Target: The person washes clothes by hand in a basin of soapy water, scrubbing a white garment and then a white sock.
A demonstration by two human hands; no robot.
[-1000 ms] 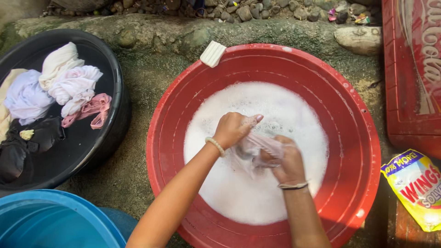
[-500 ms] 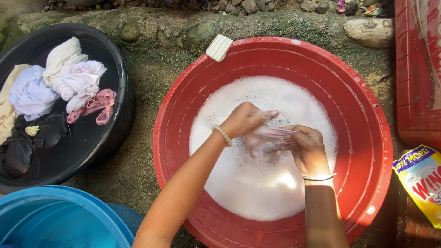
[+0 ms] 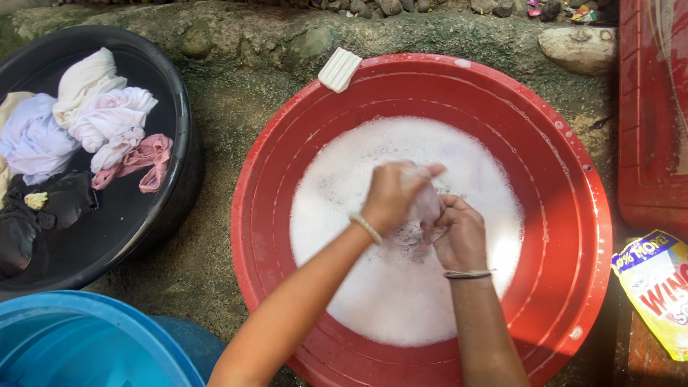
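A big red basin full of white soapy foam sits on the ground before me. Over its middle my left hand and my right hand are pressed close together, both closed on a small wet pale pink cloth. Most of the cloth is hidden between my fingers. A white bar of soap rests on the basin's far rim.
At the left, a black tub holds wrung white, lilac, pink and black clothes. A blue tub fills the lower left corner. A red crate and a yellow detergent pouch stand at the right. Stones line the far edge.
My hands have drawn together, bunching the cloth that was stretched between them, and shifted slightly towards the basin's far side. The view has tilted a little.
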